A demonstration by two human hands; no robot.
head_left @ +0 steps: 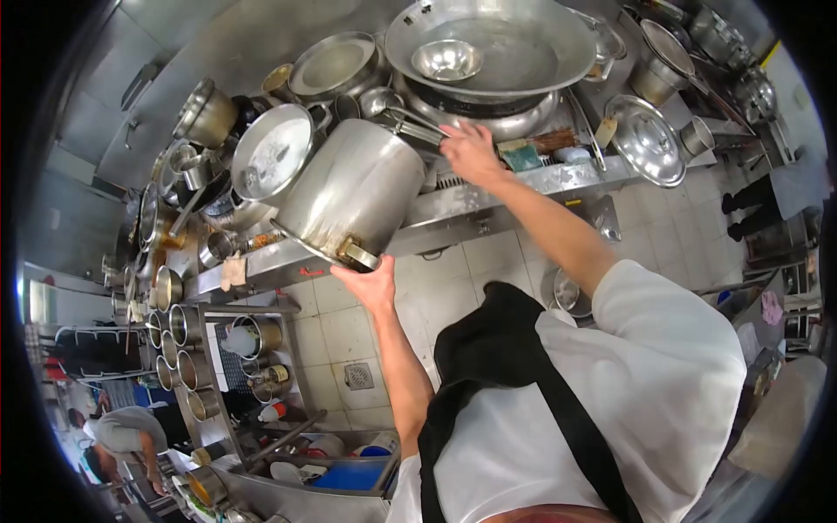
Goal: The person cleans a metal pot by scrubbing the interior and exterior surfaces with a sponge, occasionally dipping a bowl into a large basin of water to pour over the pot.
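Observation:
A large, dented steel stockpot (353, 187) lies tipped on its side over the front edge of the steel counter. My left hand (370, 283) is closed around its side handle near the rim, which faces down and toward me. Past the pot, my right hand (472, 155) has its fingers closed on the long handle of a ladle (378, 102). A second, thicker handle lies close by the same fingers. Beyond that hand a wide wok (540, 52) rests on a burner, with a small steel bowl (447, 60) inside it. The inside of the stockpot is hidden.
A shallow pan (272, 152) and several stacked pots crowd the counter on the left. A steel lid (645, 139) sits at the right. A green scouring pad (520, 157) lies near my right hand. Lower left stands a rack of pots (187, 370); a person (131, 431) bends beyond it.

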